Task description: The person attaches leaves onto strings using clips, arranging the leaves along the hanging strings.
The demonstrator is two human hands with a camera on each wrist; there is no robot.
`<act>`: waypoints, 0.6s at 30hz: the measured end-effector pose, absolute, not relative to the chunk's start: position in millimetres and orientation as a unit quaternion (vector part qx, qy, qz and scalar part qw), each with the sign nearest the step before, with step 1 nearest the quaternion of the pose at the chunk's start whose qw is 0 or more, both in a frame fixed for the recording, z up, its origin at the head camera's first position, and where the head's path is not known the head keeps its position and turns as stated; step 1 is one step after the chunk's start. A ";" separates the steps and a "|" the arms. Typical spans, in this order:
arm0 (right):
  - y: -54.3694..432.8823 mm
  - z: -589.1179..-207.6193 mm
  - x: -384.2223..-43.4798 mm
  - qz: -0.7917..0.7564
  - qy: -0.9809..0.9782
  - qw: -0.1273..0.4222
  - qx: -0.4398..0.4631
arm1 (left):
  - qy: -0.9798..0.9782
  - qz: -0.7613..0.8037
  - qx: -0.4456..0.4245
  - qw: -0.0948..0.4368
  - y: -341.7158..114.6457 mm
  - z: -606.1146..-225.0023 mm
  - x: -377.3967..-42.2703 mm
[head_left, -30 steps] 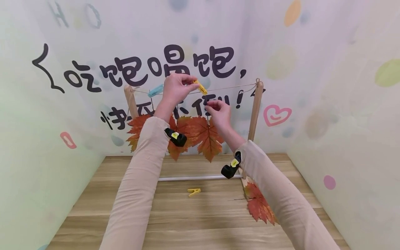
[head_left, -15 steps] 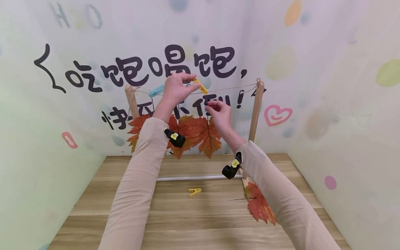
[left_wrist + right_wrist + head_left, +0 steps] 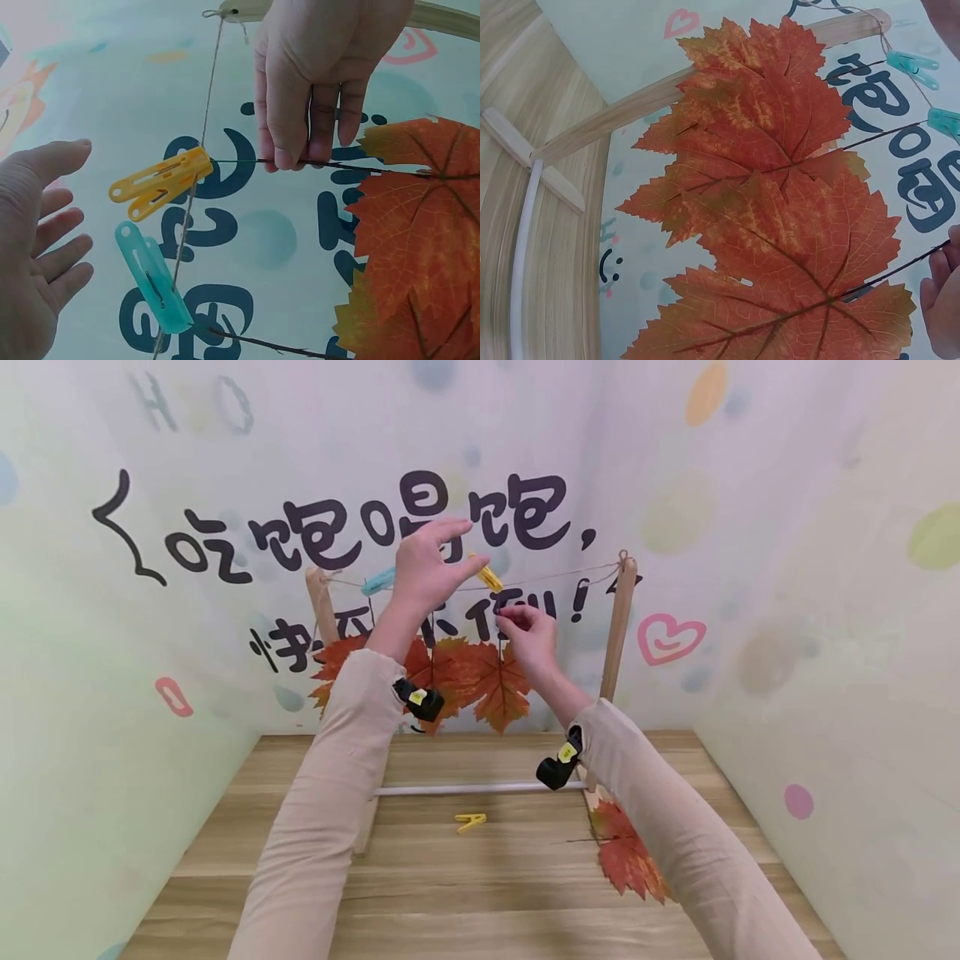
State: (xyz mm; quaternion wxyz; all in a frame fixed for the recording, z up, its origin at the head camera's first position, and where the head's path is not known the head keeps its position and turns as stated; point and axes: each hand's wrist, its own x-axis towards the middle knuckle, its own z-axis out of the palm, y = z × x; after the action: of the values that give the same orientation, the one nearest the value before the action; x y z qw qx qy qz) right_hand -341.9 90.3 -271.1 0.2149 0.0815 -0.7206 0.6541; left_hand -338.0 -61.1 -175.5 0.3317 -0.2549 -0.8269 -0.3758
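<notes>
With the left hand (image 3: 427,572) spread open beside the yellow plastic clothespin (image 3: 160,182) on the thin twine line (image 3: 204,120), the right hand (image 3: 530,639) pinches the wiry dark stem (image 3: 337,166) of the light, floppy orange-red fabric maple leaf (image 3: 495,681), its surest hold.

Three red-orange maple leaves (image 3: 772,202) are hanging overlapped and filling most of the right wrist view, their dark stems (image 3: 889,133) running off to the right. Fingertips of the right hand (image 3: 943,300) are showing at the lower right edge, touching the stem of the nearest leaf (the grip itself is cut off by the frame). Behind the leaves a wooden post (image 3: 622,112) is crossing the view, two teal clothespins (image 3: 915,66) are sitting on a string near its far end, and a white rod (image 3: 521,247) is lying over the wooden tabletop (image 3: 562,300) at the left.
</notes>
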 end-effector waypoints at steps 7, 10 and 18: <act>92.3 -274.3 -339.2 0.653 -0.727 0.199 0.078 | -0.797 -0.392 -0.276 0.367 -65.7 -182.8 -325.7; 93.8 -275.7 -338.3 0.650 -0.730 0.195 0.082 | -0.792 -0.391 -0.281 0.375 -67.7 -187.8 -322.5; 101.3 -273.8 -335.3 0.658 -0.714 0.211 0.113 | -0.773 -0.400 -0.303 0.387 -71.6 -203.4 -317.0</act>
State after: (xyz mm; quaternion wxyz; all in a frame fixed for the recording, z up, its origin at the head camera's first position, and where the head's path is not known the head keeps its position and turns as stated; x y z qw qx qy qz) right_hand -335.3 101.3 -273.8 0.2112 0.1131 -0.7136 0.6583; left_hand -317.0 -71.6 -203.4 0.3866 -0.3034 -0.7735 -0.4002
